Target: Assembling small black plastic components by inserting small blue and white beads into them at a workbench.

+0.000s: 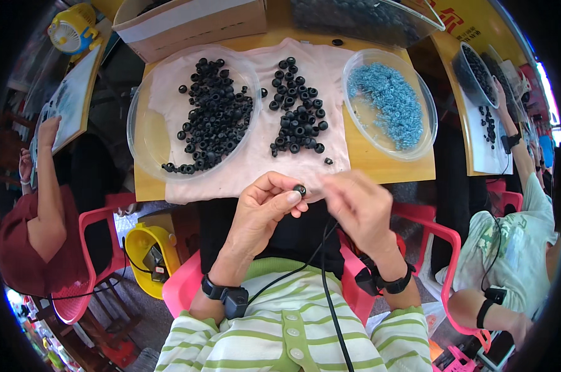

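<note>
Between its thumb and fingertips, my left hand (263,211) pinches a small round black part with a hole (299,190), just off the table's front edge. My right hand (364,208) is close by on the right, its fingers curled and smeared by motion; whether anything is in them does not show. Ahead, a heap of similar black parts (300,127) lies on a pale pink cloth (327,68). More of them fill much of a clear round tray (145,133) on the left. On the right, another clear tray (362,121) holds many tiny translucent blue pieces (392,99).
At the back stand a cardboard box (190,26) and a clear bin (361,25) of dark parts. A black cable (325,273) runs down in front of me. Two people sit at tables on either side. A yellow container (145,239) is at lower left.
</note>
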{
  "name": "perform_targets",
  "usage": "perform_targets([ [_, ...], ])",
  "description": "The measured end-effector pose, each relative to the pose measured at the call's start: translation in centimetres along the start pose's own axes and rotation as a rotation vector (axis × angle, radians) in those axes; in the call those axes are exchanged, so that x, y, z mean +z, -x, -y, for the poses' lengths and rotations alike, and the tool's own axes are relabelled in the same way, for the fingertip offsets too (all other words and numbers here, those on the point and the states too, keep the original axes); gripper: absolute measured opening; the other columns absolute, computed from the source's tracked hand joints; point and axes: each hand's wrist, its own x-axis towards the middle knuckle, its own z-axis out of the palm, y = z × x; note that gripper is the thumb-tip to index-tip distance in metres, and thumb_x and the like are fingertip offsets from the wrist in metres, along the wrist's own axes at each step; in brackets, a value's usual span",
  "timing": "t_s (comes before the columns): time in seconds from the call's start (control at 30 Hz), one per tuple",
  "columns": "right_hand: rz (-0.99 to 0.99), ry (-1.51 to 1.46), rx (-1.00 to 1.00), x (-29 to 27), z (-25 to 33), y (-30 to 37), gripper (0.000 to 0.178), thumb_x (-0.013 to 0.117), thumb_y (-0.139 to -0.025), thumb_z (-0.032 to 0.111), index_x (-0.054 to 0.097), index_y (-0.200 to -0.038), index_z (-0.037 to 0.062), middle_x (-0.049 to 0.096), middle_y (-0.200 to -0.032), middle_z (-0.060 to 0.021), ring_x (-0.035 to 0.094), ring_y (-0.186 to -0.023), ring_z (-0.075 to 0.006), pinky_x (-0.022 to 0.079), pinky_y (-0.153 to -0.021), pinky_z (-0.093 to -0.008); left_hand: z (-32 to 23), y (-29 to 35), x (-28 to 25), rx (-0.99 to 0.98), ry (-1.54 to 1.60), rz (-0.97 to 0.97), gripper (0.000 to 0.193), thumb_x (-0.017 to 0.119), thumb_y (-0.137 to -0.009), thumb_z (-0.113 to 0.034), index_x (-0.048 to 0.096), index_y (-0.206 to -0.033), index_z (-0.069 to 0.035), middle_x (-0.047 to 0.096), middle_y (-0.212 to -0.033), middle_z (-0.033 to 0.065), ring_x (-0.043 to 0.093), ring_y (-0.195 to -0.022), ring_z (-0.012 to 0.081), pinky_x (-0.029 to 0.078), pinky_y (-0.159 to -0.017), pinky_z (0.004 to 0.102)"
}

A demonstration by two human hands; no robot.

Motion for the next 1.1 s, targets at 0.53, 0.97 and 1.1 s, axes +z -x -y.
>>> perform_targets([
  [0.53,0.048,0.187,0.183,0.7,-1.9,-1.8,0.012,0.068,-0.079,0.003,0.063,-0.09,0.0037,0.059,-0.083,-0.0114,0.062,-0.073,-0.0304,0.05,-0.064,-0.0374,-0.3,-0.3,-0.4,0.027,0.001,0.074,0.015,0.063,-0.089,-0.002,0.06,-0.104,0.0,0.067,-0.097,0.0113,0.066,-0.082,0.0149,0.054,-0.071,0.0252],
  [0.97,0.142,-0.572,0.589,-2.2,2.5,-1.8,0.009,0.068,-0.085,0.003,0.066,-0.092,-0.0013,0.066,-0.086,-0.0036,0.061,-0.073,-0.0058,0.049,-0.058,-0.0205,-0.5,0.7,0.6,0.016,0.048,0.105,0.019,0.062,-0.091,-0.002,0.06,-0.11,0.002,0.067,-0.101,0.0139,0.068,-0.088,0.0172,0.056,-0.079,0.0274],
  [1.1,0.086,-0.681,0.417,-1.9,3.2,-1.4,0.009,0.069,-0.085,0.002,0.067,-0.093,-0.002,0.064,-0.089,-0.0051,0.061,-0.075,-0.0067,0.05,-0.061,-0.0187,-0.4,1.0,1.0,0.01,0.079,0.149,0.018,0.063,-0.09,-0.001,0.06,-0.107,0.002,0.067,-0.1,0.0143,0.068,-0.087,0.0173,0.057,-0.079,0.0277],
])
